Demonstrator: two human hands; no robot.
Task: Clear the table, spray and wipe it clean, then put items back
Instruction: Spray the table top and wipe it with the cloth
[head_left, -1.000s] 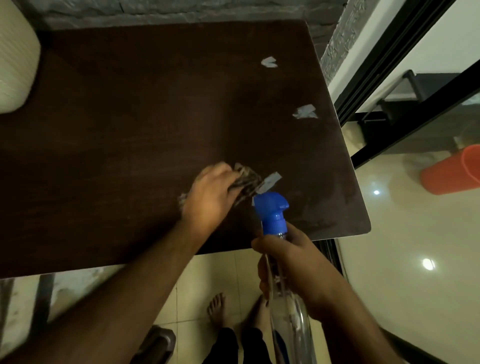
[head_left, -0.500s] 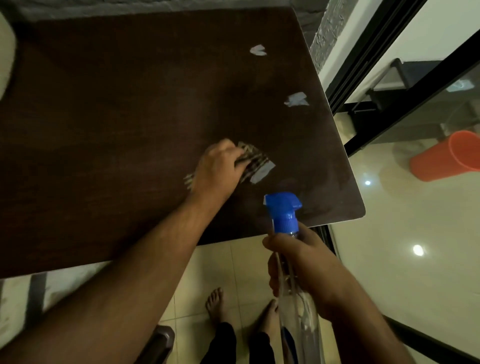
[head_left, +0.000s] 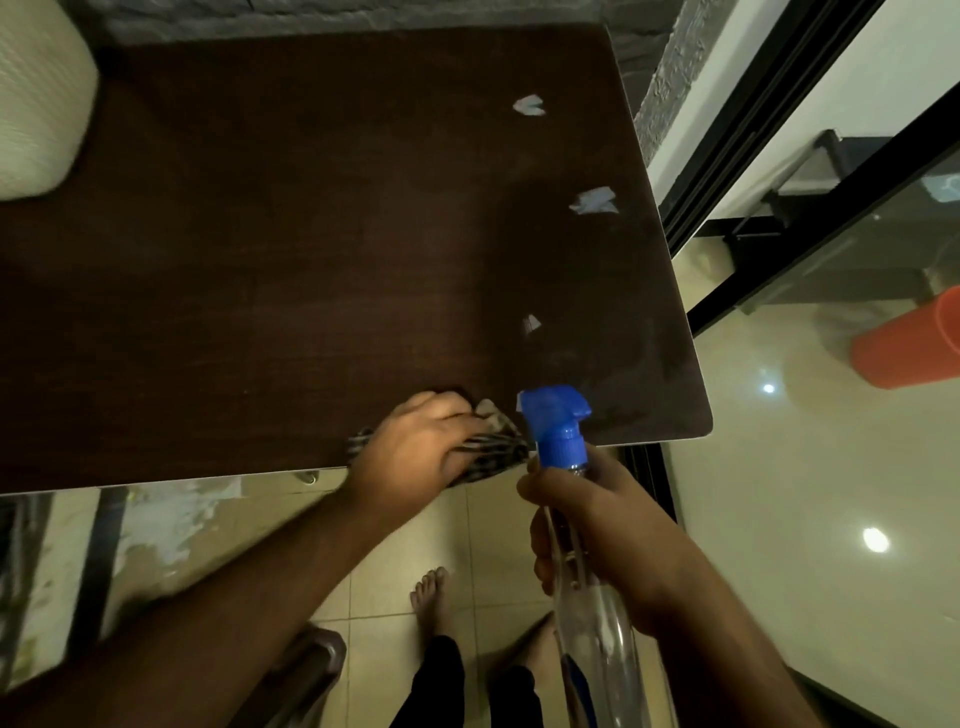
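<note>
A dark brown wooden table (head_left: 311, 260) fills the upper left of the head view. My left hand (head_left: 421, 441) grips a striped cloth (head_left: 493, 452) at the table's near edge, right of the middle. My right hand (head_left: 597, 525) holds a clear spray bottle (head_left: 592, 613) with a blue trigger head (head_left: 556, 426) just off the near edge, nozzle pointing over the table. Three small white paper scraps lie on the right side of the table: one far (head_left: 529, 105), one in the middle (head_left: 595, 201), one nearer (head_left: 530, 323).
A cream cushion (head_left: 36, 104) overlaps the table's far left corner. A black-framed glass door (head_left: 779, 156) runs along the right. An orange bucket (head_left: 909, 343) lies on the glossy floor at right. My bare feet (head_left: 431, 597) stand on tiles below the table edge.
My left hand has dragged the cloth back from the middle right of the table to its near edge. A scrap it was beside now lies uncovered. The bottle hand stayed roughly in place.
</note>
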